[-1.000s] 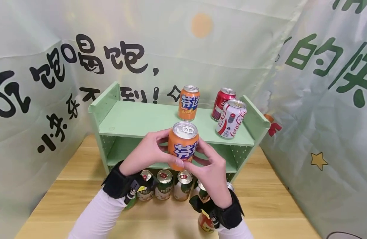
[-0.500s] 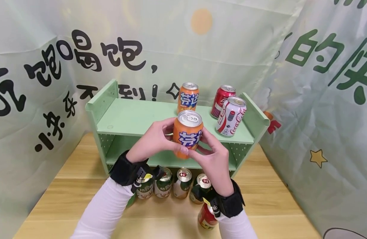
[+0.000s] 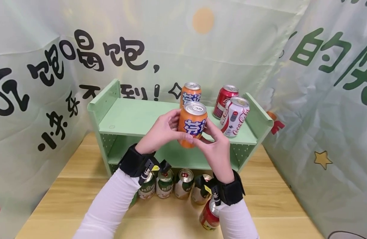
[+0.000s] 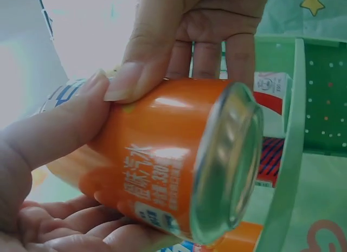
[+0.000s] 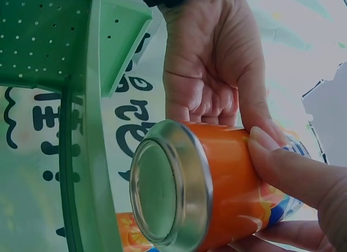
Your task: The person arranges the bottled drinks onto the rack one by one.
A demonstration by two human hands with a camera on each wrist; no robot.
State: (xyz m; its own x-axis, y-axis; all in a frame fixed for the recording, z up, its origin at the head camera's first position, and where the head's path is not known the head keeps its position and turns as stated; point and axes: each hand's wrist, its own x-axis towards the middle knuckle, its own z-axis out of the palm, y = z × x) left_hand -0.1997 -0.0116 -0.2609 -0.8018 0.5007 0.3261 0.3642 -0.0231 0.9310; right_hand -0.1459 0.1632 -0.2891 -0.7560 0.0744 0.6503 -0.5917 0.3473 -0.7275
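Note:
Both hands hold one orange soda can (image 3: 191, 124) upright at the front of the shelf unit's top board. On the can's left side, the left hand (image 3: 161, 131) curls its fingers round it. The right hand (image 3: 216, 147) grips the other side, and the two thumbs meet at the front. From below, the left wrist view shows the can's metal bottom (image 4: 236, 165) off the shelf. The right wrist view has the can (image 5: 233, 181) between thumbs and fingers. A second orange can (image 3: 191, 94) stands behind it, partly hidden.
The green two-tier shelf unit (image 3: 129, 116) also bears a dark red can (image 3: 222, 104) and a white Coca-Cola can (image 3: 235, 118) at the right. Several green-and-white cans (image 3: 164, 186) line its foot. A red can (image 3: 208, 215) stands by the right forearm. Printed cloth (image 3: 246, 43) hangs behind.
Both hands have raised the orange can and moved it forward and slightly right, from below the top board's front edge to above it. It now overlaps the orange can behind.

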